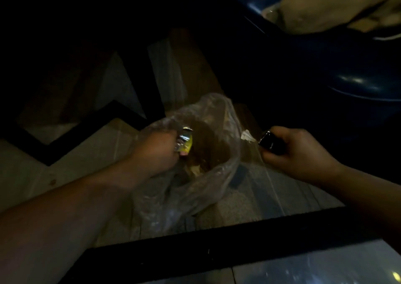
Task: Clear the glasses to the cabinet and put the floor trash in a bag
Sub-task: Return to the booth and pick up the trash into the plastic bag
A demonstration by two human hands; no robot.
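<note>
A clear plastic bag (219, 175) hangs open over the dim tiled floor at the middle of the view, with some scraps in its bottom. My left hand (154, 153) grips the bag's left rim together with a crumpled silver and yellow wrapper (185, 141). To the right of the bag, my right hand (297, 151) is closed around a small shiny black object (268, 141). A white scrap of paper (247, 136) shows just beyond the bag's right rim; I cannot tell whether it lies on the floor.
A dark blue rounded plastic seat (358, 77) fills the upper right, with pale cloth (325, 6) draped on it. A black bar (217, 240) of a glass-topped table crosses the bottom. Black table legs (86, 131) angle across the left. The scene is very dark.
</note>
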